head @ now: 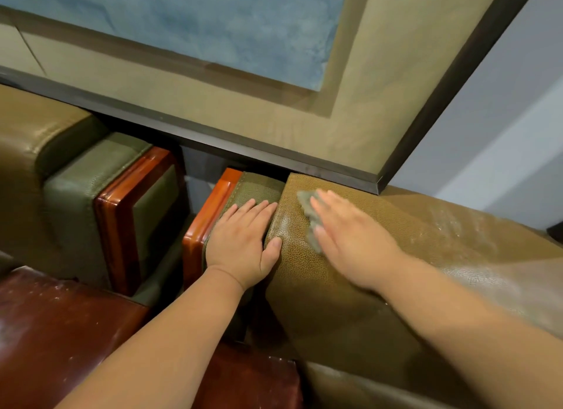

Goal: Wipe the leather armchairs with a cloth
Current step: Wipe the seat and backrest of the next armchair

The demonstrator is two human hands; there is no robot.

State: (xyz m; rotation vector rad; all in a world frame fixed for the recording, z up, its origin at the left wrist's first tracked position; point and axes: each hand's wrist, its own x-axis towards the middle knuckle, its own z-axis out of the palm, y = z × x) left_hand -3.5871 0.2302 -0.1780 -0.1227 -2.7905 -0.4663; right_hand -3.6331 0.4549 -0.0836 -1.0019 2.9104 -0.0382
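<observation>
Two bare forearms reach in from the bottom edge, the nearest things in view, stretching out over a dark reddish wooden side table (pixel 54 326) at lower left. From where I stand, the left hand (pixel 243 241) lies flat, fingers spread and extended, on the green leather armrest (pixel 259 186) of the near armchair, its thumb touching the edge of the backrest beside it; it grips nothing. The right hand (pixel 344 238) is also opened flat, palm down, pressing a small grey-green cloth (pixel 307 206) against the top of the olive-brown leather backrest (pixel 396 241). Only the cloth's crumpled edge shows past the fingertips and along the hand's left side, and it looks blurred. Pale dusty streaks mark the backrest top to the right of that hand. An orange-brown polished wood trim (pixel 210 217) edges the armrest on its left. Well apart, across a gap, stands a second armchair (pixel 61 171) in the same green leather with its own glossy wood trim. Above both hangs a large picture (pixel 213 28) in a dark frame, its lower corner just over the backrest.
</observation>
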